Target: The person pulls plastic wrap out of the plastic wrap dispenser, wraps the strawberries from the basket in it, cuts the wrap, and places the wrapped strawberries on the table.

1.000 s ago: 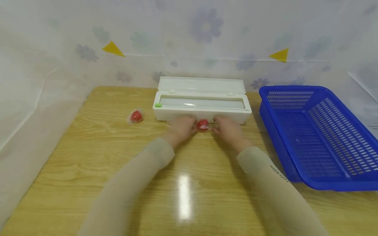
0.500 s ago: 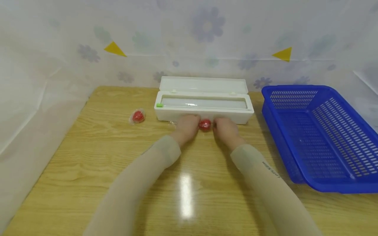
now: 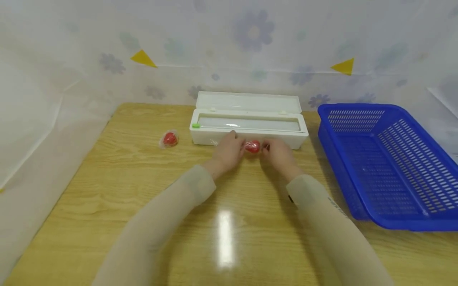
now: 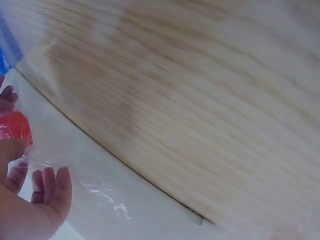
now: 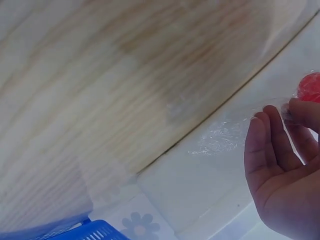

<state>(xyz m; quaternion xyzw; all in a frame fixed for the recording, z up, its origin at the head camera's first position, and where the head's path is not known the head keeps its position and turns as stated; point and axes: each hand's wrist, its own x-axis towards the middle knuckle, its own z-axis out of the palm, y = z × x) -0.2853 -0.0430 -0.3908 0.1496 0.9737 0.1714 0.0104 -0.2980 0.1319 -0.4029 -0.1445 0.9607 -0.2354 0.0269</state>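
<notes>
A small red round thing [image 3: 253, 146], wrapped in clear cling film, sits between my hands in front of the white cling film dispenser [image 3: 204, 138]. My left hand [image 3: 228, 151] pinches the film at its left side between thumb and fingers. On the other side, my right hand [image 3: 280, 157] pinches the film's twisted end. Loose cling film [image 5: 217, 137] trails beyond the right fingertips in the right wrist view, and more film [image 4: 107, 200] shows past the left fingers in the left wrist view. The dispenser's lid [image 3: 247, 102] stands up, with a roll inside.
Another film-wrapped red thing [image 3: 170, 139] lies on the wooden table [image 3: 125, 190] to the left. A large blue basket [image 3: 358, 190] stands at the right. A green slider [image 3: 196, 125] sits on the dispenser's left edge. A flowered white sheet [image 3: 179, 24] hangs behind.
Both hands have kept to the two sides of the red thing. Their fingers were curled in low beside it; now it has risen slightly, and the left hand is raised a little with it.
</notes>
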